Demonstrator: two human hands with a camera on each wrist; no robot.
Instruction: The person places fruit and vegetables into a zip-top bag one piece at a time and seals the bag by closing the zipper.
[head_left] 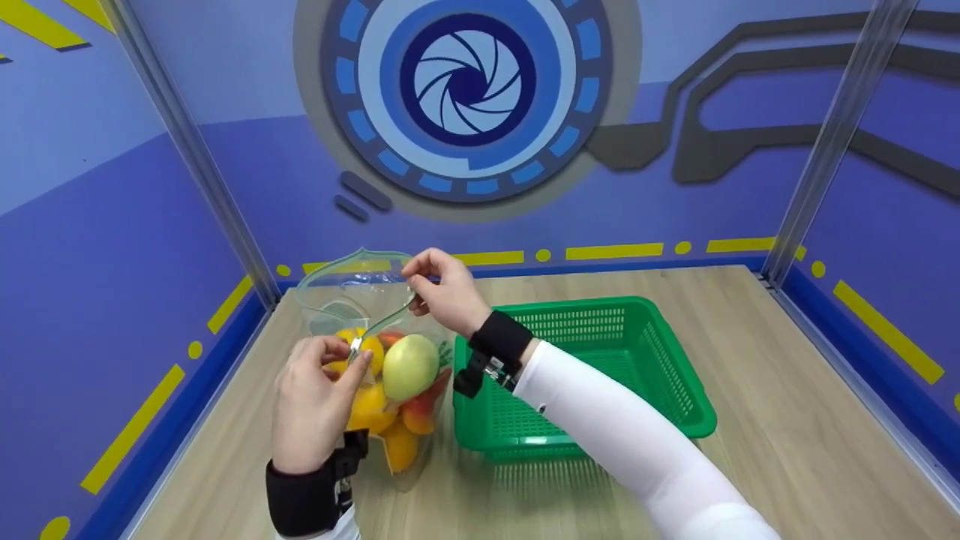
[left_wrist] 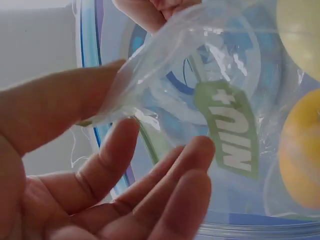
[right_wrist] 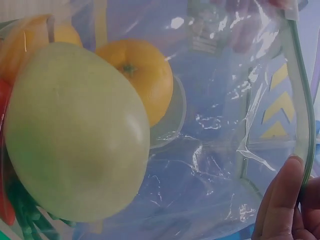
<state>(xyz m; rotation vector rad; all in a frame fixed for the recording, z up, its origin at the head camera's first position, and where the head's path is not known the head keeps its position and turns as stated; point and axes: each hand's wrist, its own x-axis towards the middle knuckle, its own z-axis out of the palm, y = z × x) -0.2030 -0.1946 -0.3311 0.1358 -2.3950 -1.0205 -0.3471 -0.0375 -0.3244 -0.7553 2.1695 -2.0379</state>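
Observation:
A clear zip bag (head_left: 360, 289) stands on the table with its mouth spread apart, holding several pieces of fruit. Through the plastic I see a large pale-green fruit (head_left: 411, 367), yellow-orange fruits such as an orange (right_wrist: 137, 75), and red items near the bottom. My left hand (head_left: 311, 397) pinches the near corner of the mouth at the white slider (head_left: 355, 346), between thumb and index finger. On the right side of the mouth, my right hand (head_left: 448, 294) pinches the green-edged rim between thumb and fingers. A green printed label (left_wrist: 227, 127) shows on the bag.
A green plastic basket (head_left: 697, 409) stands right of the bag, beneath my right forearm. Its visible inside holds nothing. Blue-purple panels (head_left: 247, 172) close off the back and both sides of the wooden table (head_left: 757, 360).

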